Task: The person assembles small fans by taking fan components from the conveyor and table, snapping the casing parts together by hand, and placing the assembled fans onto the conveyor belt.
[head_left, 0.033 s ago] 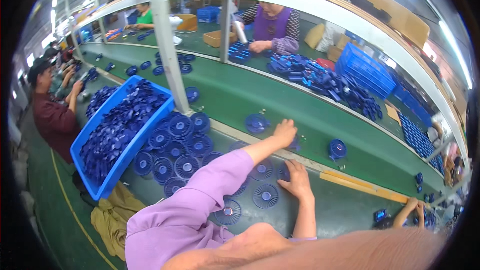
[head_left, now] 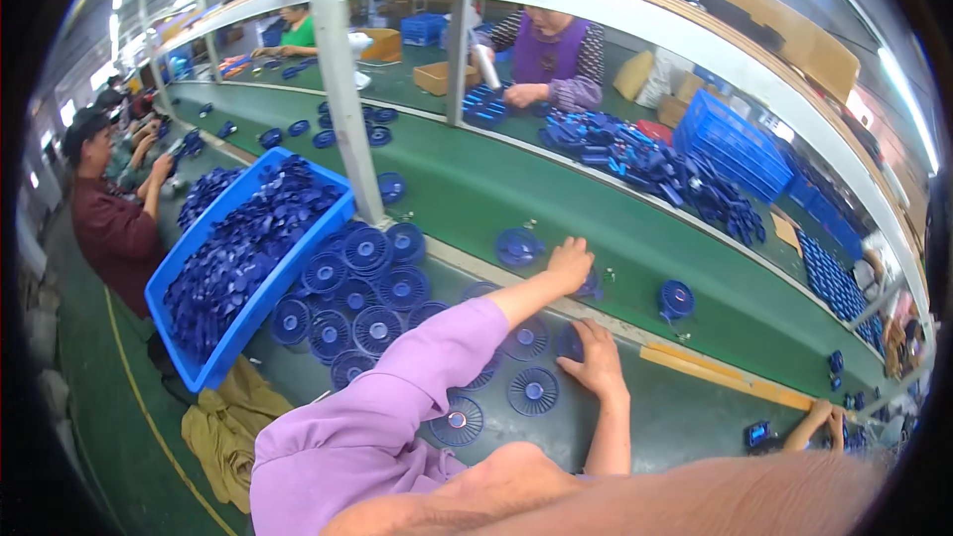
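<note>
Against the earlier frame very little differs: the whole scene sits a touch further right in the view, while the hands hold nearly the same poses over the same pieces. The yellow strip (head_left: 730, 374) on the near bench edge serves as landmark. The left hand (head_left: 571, 266), its forearm in a lilac sleeve (head_left: 397, 372), reaches past the strip's left end, over the green belt (head_left: 447, 199). Its fingers are bent downward and lie close together above a dark blue piece (head_left: 593, 288), which they partly cover; whether they pinch it or only touch it, I cannot tell. The right hand (head_left: 601, 362) is on the bench just left of the strip's left end, fingers near each other and thumb set apart, with a blue round part (head_left: 569, 342) against its thumb side; whether it is gripped is unclear. Left of the strip and nearer the person lies a blue fan guard (head_left: 534, 392), and well to the strip's left more guards are heaped beside a tilted blue crate (head_left: 204, 377). Beyond the strip, on the belt, are a small blue fan (head_left: 676, 298) and, further left, a translucent blue disc (head_left: 519, 248).
</note>
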`<move>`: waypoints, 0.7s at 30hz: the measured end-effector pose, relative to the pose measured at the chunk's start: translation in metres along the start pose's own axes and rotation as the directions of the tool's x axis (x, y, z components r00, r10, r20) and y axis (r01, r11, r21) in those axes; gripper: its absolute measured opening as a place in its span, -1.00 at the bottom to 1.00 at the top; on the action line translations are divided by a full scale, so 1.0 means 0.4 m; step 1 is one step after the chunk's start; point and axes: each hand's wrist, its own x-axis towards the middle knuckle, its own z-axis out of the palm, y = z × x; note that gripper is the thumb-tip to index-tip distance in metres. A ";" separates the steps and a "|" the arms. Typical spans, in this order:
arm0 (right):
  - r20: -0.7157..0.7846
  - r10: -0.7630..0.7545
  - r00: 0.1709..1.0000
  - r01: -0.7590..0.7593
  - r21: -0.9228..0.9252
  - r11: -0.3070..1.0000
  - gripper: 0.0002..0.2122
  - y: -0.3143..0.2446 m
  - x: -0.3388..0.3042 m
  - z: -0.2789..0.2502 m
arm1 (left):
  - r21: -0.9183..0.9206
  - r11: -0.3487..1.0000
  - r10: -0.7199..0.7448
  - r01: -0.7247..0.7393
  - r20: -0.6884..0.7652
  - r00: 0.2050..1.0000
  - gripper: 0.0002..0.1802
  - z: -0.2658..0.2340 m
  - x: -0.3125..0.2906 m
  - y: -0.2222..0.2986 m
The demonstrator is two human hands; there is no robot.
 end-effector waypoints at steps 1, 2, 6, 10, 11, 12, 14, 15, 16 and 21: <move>0.001 0.006 1.000 -0.006 0.042 0.999 -0.34 -0.002 0.006 -0.008 | -0.019 0.999 -0.032 0.031 -0.043 0.999 -0.76 -0.007 -0.006 -0.023; -0.035 -0.028 0.999 0.031 0.083 0.996 -0.34 0.021 0.008 -0.011 | -0.010 0.999 -0.049 0.049 -0.049 0.998 -0.76 -0.017 -0.013 -0.041; 0.087 0.311 0.947 -0.197 0.918 0.345 -0.48 0.029 0.012 -0.038 | -0.227 0.970 -0.095 0.082 -0.045 0.994 -0.76 -0.076 -0.065 -0.058; 0.013 0.267 0.964 0.041 0.980 -0.197 -0.43 0.007 0.028 -0.024 | -0.619 0.786 -0.199 -0.003 -0.258 0.945 -0.71 -0.111 -0.159 -0.066; -0.006 0.304 0.953 0.047 0.991 -0.127 -0.46 -0.009 0.028 -0.030 | -0.716 0.697 -0.259 0.038 -0.202 0.944 -0.69 -0.120 -0.186 -0.064; -0.027 0.333 0.943 0.048 0.997 -0.056 -0.49 -0.037 0.032 -0.043 | -0.716 0.697 -0.275 0.045 -0.209 0.938 -0.69 -0.129 -0.213 -0.067; -0.026 0.330 0.944 0.033 0.999 -0.017 -0.52 -0.096 0.033 -0.076 | -0.835 0.550 -0.390 0.004 -0.252 0.886 -0.65 -0.147 -0.262 -0.069; -0.034 0.342 0.939 0.028 0.999 0.021 -0.56 -0.120 0.036 -0.082 | -0.896 0.440 -0.408 0.050 -0.150 0.901 -0.64 -0.157 -0.285 -0.074; -0.034 0.345 0.938 0.026 0.999 0.029 -0.56 -0.125 0.029 -0.086 | -0.944 0.317 -0.438 0.094 -0.058 0.897 -0.65 -0.188 -0.310 -0.045; -0.021 0.353 0.935 -0.133 0.904 0.405 -0.59 -0.244 0.064 -0.062 | -0.789 -0.613 -0.291 0.050 0.285 0.913 -0.75 -0.232 -0.431 -0.014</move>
